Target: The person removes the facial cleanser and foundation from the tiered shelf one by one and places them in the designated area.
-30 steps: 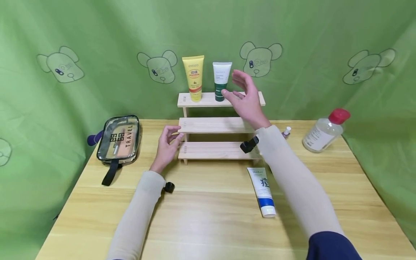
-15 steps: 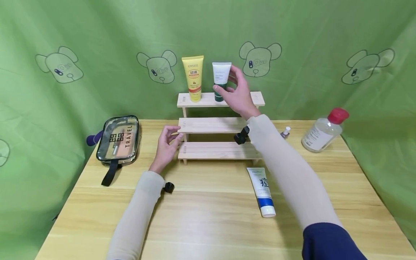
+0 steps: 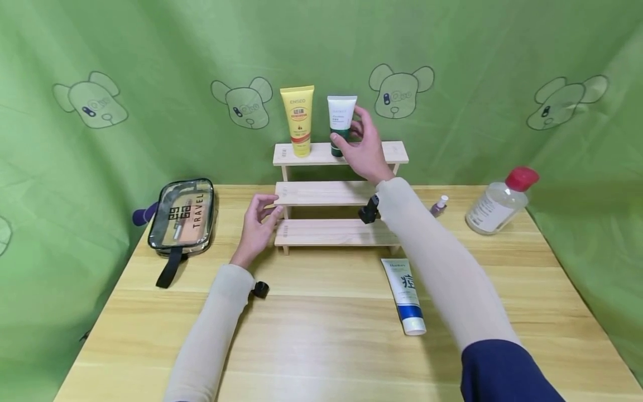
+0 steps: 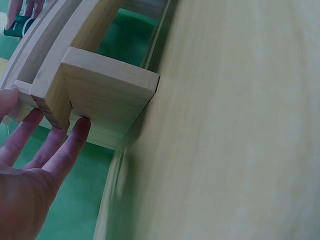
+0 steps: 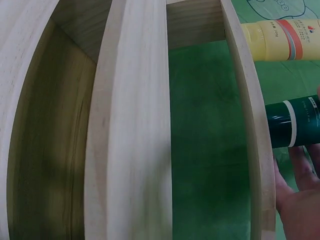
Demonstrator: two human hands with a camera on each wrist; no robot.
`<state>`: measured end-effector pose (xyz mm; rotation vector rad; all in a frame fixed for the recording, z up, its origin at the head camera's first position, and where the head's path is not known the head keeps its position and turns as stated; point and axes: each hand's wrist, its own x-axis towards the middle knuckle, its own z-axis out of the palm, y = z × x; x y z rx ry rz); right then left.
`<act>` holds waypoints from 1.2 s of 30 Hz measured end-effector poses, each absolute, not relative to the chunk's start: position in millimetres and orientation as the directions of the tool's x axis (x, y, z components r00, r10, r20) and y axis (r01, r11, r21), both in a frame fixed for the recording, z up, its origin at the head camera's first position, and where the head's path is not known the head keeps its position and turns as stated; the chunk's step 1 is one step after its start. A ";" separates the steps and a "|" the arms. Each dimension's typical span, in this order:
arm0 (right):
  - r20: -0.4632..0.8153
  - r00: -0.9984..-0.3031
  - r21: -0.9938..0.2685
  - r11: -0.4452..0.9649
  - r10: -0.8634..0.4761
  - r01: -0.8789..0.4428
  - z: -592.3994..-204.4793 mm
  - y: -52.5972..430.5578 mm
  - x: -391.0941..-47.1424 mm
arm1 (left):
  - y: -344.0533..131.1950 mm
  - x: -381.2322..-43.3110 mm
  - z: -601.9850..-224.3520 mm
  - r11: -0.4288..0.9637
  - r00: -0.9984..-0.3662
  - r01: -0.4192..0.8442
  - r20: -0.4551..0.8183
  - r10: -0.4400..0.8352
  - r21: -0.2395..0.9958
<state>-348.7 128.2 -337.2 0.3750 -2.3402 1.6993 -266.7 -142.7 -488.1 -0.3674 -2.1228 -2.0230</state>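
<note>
A three-tier wooden display rack stands on the table. On its top tier a yellow squeeze tube stands upright, cap down. Beside it is a smaller white and dark green squeeze tube, also upright. My right hand holds this smaller tube from the right, thumb across its front and fingers partly hidden behind it. In the right wrist view its green lower part meets the top tier. My left hand rests its fairly straight fingers against the rack's left end.
A white and blue tube lies on the table before the rack. At left is a clear travel pouch with a purple object behind it. Rightward stand a small purplish bottle and a red-capped clear bottle. A green curtain hangs behind.
My right hand has moved left from beside the white and green tube and closed its thumb and fingers about it. The tube stays on the top tier. My left hand keeps its place.
</note>
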 end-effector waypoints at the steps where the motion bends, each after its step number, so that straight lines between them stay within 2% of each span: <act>1: 0.335 -0.939 -0.890 0.300 -0.078 -0.343 -337.7 128.2 -349.2 | -142.9 -266.6 -488.2 0.040 -0.952 0.305 0.303 0.050 0.952; 6: 0.368 -0.926 -0.877 0.301 -0.085 -0.376 -337.6 127.5 -347.5 | -142.6 -265.7 -487.8 0.041 -0.951 0.308 0.306 0.053 0.951; 14: 0.349 -0.937 -0.891 0.306 -0.014 -0.336 -332.8 124.8 -346.2 | -141.4 -267.1 -488.2 0.048 -0.952 0.305 0.303 0.049 0.951; 20: 0.322 -0.947 -0.907 0.283 -0.012 -0.312 -328.5 122.4 -341.2 | -142.1 -267.0 -488.5 0.049 -0.952 0.305 0.303 0.047 0.951; 36: 0.380 -0.925 -0.898 0.240 -0.001 -0.369 -320.3 122.3 -320.1 | -142.4 -265.6 -487.5 0.067 -0.954 0.298 0.294 0.055 0.952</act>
